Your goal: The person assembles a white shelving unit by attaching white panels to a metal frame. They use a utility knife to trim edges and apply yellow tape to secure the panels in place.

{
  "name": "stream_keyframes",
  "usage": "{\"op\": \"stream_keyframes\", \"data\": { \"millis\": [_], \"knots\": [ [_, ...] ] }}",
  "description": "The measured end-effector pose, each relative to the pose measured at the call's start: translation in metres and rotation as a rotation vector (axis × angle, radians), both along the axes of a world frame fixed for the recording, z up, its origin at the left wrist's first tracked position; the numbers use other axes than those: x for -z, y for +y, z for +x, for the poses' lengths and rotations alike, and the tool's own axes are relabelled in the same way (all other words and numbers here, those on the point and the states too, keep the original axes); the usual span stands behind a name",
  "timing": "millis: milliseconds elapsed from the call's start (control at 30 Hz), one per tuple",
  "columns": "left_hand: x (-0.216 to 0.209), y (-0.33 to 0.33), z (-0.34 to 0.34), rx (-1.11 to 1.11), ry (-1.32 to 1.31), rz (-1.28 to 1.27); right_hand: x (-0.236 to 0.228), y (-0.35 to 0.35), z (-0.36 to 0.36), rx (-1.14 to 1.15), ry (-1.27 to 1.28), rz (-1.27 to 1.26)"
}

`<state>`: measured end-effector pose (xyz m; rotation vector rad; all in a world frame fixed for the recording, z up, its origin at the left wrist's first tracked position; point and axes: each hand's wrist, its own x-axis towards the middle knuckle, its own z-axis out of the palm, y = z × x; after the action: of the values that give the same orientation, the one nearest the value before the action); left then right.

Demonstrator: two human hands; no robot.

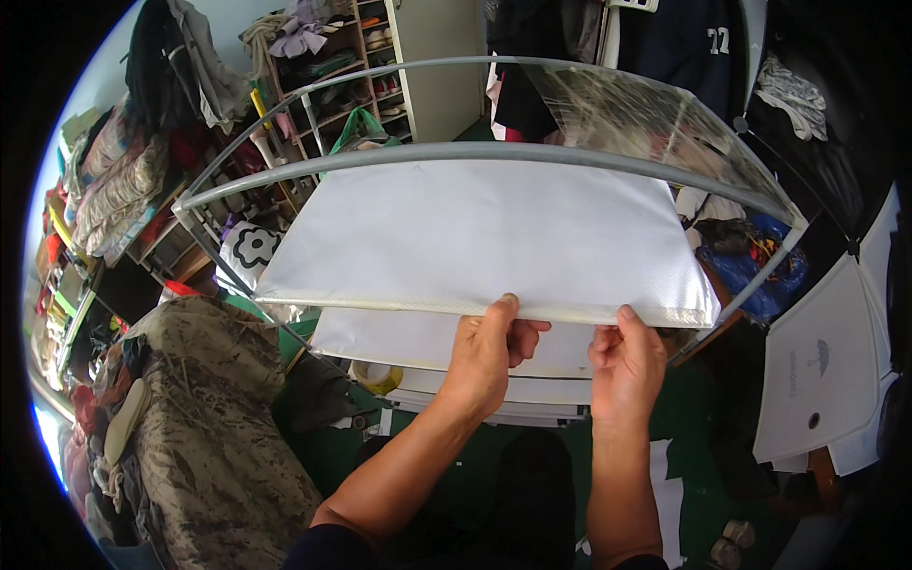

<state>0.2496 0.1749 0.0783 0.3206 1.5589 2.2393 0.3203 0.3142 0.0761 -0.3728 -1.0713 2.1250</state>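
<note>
The white sheet (494,233) hangs in the middle of the scene, sloping from a grey metal frame (456,151) at its far side to a straight, hemmed near edge. The left hand (483,353) grips that edge right of its middle, thumb on top and fingers curled below. The right hand (627,366) pinches the same edge nearer its right corner, thumb up and fingers bent underneath. The two hands are a little apart.

Under the near edge, a lower sheet (389,332), also white, shows, with a yellow roll (386,383) near its left end. Clear plastic (655,123) covers the frame's far right part. To the right lie a blue bag (769,271) and, nearer, a pale panel (817,356) with a small dark hole. On the left, a camouflage cloth (214,427) spreads in a heap. At the far side, a shoe rack (366,62) stands left of a pale door (442,71). Papers (669,503) lie on the green floor (701,465) right of the right forearm.
</note>
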Motion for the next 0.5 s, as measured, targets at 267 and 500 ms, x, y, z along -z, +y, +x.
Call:
{"op": "stream_keyframes", "data": {
  "millis": [267, 500],
  "knots": [
    [0.007, -0.001, -0.003, -0.085, 0.000, 0.060, 0.008, 0.001, -0.002, -0.014, 0.059, -0.027],
    [-0.001, -0.035, -0.011, -0.174, -0.144, 0.171, 0.007, 0.006, 0.000, -0.025, 0.071, -0.068]
  ]
}}
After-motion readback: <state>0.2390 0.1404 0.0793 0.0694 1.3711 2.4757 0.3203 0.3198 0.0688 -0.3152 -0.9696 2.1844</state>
